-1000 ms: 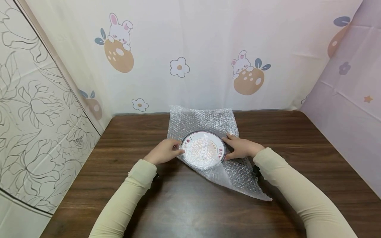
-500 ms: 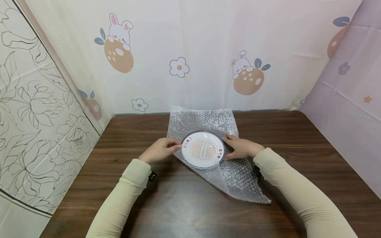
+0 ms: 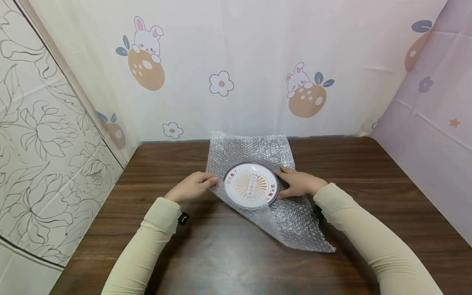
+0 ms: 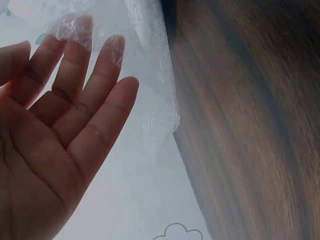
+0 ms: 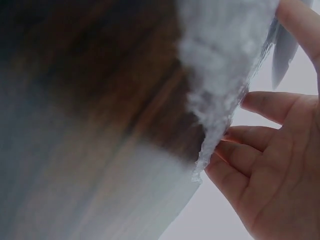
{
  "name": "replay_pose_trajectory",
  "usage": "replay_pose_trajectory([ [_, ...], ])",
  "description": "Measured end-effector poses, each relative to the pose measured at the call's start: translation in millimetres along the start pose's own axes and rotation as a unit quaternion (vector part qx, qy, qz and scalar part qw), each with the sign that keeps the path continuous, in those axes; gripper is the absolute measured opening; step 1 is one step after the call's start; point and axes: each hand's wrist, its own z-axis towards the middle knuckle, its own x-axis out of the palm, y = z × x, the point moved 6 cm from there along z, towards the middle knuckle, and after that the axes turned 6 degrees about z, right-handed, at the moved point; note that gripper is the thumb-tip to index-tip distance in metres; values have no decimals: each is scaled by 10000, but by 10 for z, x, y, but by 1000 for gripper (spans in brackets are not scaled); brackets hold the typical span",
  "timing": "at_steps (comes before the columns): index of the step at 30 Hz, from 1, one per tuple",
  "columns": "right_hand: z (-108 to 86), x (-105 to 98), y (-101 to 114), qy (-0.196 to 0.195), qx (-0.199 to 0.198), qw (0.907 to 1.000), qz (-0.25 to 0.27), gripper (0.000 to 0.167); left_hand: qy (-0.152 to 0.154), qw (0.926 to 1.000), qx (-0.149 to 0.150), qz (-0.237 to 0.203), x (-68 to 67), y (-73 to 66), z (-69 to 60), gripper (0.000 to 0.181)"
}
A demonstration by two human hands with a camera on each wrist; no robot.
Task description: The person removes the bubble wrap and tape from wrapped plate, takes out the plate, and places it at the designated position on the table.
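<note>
A round white plate (image 3: 231, 192) with a dark rim, red characters and an orange sunburst centre lies on a sheet of bubble wrap (image 3: 250, 147). A clear layer of the wrap is folded over part of the plate. At the plate's left, my left hand (image 3: 193, 186) pinches the wrap's edge; in the left wrist view its fingertips (image 4: 116, 47) show through the film. My right hand (image 3: 300, 182) holds the plate's right rim, thumb nearer me and fingers farther away. In the right wrist view, fingers of the right hand (image 5: 280, 150) touch the wrap.
The dark wooden table (image 3: 236, 262) carries everything. A patterned curtain (image 3: 258, 53) hangs behind its back edge, and a flower-line panel (image 3: 48, 135) stands at the left. One wrap corner (image 3: 328, 248) reaches toward the front right.
My left hand has drawn left and back from over the plate's edge, pulling the wrap. The folded film now lies smoother and the plate's centre shows more plainly. The right hand stays put.
</note>
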Motion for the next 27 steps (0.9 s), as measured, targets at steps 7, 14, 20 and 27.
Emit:
replay_pose_trajectory([
  [7, 9, 0, -2, 14, 44, 10000, -37, 102, 353, 9990, -177, -201, 6, 83, -55, 27],
  [14, 15, 7, -21, 58, 74, 10000, 5, 102, 653, 9969, -110, -422, 22, 93, -99, 30],
  [20, 19, 4, -28, 72, 85, 9999, 17, 103, 935, 9955, 82, -146, 60, 87, -125, 21],
  [27, 5, -3, -15, 75, 110, 9999, 47, 103, 1027, 9947, 97, -60, 98, 93, -175, 28],
])
